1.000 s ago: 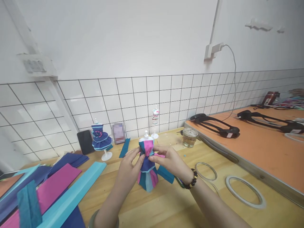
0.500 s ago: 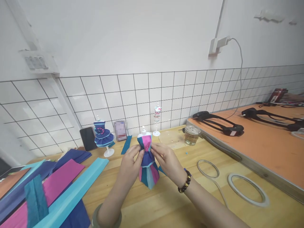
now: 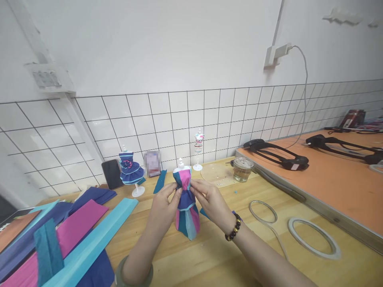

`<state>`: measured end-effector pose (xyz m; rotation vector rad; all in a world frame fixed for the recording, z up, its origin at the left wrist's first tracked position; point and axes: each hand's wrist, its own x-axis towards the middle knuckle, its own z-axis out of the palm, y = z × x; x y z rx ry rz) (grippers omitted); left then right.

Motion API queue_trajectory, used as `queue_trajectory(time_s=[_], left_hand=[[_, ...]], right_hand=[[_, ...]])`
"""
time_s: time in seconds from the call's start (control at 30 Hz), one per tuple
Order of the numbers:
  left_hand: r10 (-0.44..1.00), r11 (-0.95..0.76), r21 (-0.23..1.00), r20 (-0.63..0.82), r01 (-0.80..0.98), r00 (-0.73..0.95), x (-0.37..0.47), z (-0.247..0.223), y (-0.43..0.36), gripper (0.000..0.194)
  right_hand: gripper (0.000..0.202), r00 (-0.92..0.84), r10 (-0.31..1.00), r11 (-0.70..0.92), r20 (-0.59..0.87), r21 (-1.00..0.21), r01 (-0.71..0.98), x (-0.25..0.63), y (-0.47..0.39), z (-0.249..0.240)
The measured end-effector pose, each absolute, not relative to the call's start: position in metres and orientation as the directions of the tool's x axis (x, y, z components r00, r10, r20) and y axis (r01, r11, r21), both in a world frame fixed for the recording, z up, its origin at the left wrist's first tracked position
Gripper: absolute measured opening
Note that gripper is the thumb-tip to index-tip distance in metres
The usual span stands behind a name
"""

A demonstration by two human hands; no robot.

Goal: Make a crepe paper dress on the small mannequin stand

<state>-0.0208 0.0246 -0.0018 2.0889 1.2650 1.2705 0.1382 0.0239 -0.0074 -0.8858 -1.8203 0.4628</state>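
**Both hands pinch the waist of a small upright dress**

The fingers of the left hand [image 3: 163, 203] and right hand [image 3: 213, 199] are drawn in narrow, pinching the multicolored dress [image 3: 186, 202] from either side at the waist. The left thumb lies at the front; how deep the rearmost fingertips reach behind is hidden.

The step in hand looks like settling the fabric between bodice and skirt. A further move there would call for a light, even pinch, as the thin material looks easy to crease.

The dress is on a white dress form [image 3: 180, 164], upright near the middle of the wooden counter [image 3: 191, 273]; its skirt hides the base.

Just beside the right hand lies a teal piece [image 3: 205, 214]. Behind are a teal strip [image 3: 160, 182], a blue ruffled dress [image 3: 128, 178] on its own stand, and a white form with pink details [image 3: 198, 138]. A glass jar [image 3: 242, 173] sits farther right, and a large ring [image 3: 335, 250] nearer the front. To the left, pink [image 3: 82, 221] and light-blue [image 3: 98, 234] sheets overlap.
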Motion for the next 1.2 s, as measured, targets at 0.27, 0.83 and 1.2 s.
queue_trajectory(time_s=[0.27,0.83,1.2], left_hand=[[0.927,-0.365,0.842,0.367,0.397,0.075,-0.024,0.003,0.024,0.039],[0.92,-0.387,0.745,0.35,0.543,0.176,-0.033,0.009,0.022,0.042],[0.838,-0.215,0.443,0.541,0.87,-0.068,-0.058,0.031,0.008,0.028]], right_hand=[[0.028,-0.137,0.885,0.453,0.445,-0.891,0.029,0.138,0.029,-0.012],[0.036,-0.039,0.96,0.28,0.278,-0.955,0.094,0.161,0.01,-0.003],[0.041,0.243,0.915,0.155,0.322,-0.836,0.526,0.27,-0.058,-0.034]])
